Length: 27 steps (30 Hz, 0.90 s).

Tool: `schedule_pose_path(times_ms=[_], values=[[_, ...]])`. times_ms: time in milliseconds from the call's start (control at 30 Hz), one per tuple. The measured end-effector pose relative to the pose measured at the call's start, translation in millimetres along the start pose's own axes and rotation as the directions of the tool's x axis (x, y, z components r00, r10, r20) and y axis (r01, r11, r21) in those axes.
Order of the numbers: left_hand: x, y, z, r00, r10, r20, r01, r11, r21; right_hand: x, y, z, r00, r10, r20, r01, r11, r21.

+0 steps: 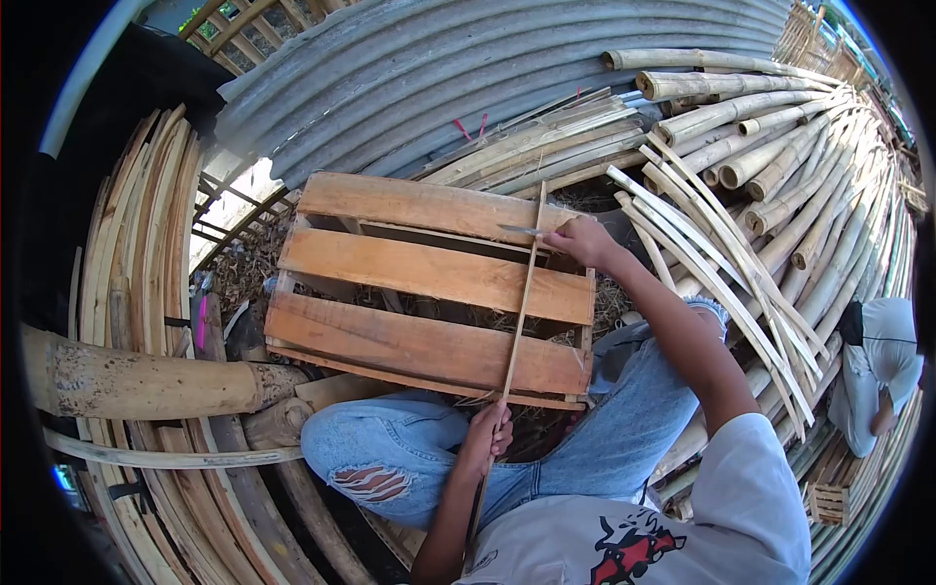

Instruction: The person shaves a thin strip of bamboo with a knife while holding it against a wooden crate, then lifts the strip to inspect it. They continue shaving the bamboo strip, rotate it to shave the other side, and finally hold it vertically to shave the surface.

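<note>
L hand (485, 439) w/ fingers clamped on thin straight bamboo strip (522, 312), strip lying across flat-slatted wood crate (419, 268), R hand (582, 240) w/ fingers clamped on metal-bladed knife (517, 229), blade crossing strip nr far end

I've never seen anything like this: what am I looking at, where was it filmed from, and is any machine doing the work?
No machine here: these are a person's own bare hands, seen by a head-worn camera looking forward and down. Before the seated wearer is a slatted wooden crate, with a thin strip running across it. The left hand grips the strip; the right hand holds a knife. Bamboo poles lie beyond.
</note>
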State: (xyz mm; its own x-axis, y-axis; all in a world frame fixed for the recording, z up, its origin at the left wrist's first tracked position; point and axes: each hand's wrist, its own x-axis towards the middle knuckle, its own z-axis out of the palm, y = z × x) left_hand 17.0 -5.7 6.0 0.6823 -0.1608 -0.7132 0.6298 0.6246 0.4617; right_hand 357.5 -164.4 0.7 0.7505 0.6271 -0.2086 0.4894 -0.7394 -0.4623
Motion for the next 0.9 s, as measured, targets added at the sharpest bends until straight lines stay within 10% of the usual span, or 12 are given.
schedule_pose_path(times_ms=[67,133,333,400,433,533,900], values=[[-0.6,-0.9,1.9,1.000,0.022,-0.019,-0.021,0.999,0.041,-1.2,-2.3,-4.1,0.996,-0.083,-0.010,0.083,0.995,-0.061],[0.9,-2.6,5.2,0.997,0.064,-0.048,-0.059,0.993,0.098,9.4,20.6,-18.1,0.971,0.210,-0.119,-0.208,0.978,0.022],[1.4,1.1,2.5,1.000,0.020,-0.005,-0.020,0.998,0.053,3.6,-8.7,-3.1,0.999,-0.008,-0.047,0.003,0.996,-0.090],[-0.3,-1.8,4.3,0.999,0.032,-0.012,-0.032,0.998,0.058,18.0,17.3,-12.2,0.906,0.346,-0.245,-0.333,0.938,0.091],[-0.2,-2.3,4.7,0.999,0.047,-0.024,-0.045,0.997,0.065,17.1,31.9,-7.1,0.911,0.214,-0.352,-0.260,0.961,-0.089],[-3.4,-5.9,-1.6,1.000,0.029,0.003,-0.029,0.998,0.053,12.0,38.0,-8.7,0.948,0.197,-0.251,-0.259,0.934,-0.244],[-3.8,-6.7,3.3,0.999,0.043,-0.031,-0.040,0.995,0.088,-5.2,8.0,-3.6,0.984,0.143,-0.108,-0.138,0.989,0.050]])
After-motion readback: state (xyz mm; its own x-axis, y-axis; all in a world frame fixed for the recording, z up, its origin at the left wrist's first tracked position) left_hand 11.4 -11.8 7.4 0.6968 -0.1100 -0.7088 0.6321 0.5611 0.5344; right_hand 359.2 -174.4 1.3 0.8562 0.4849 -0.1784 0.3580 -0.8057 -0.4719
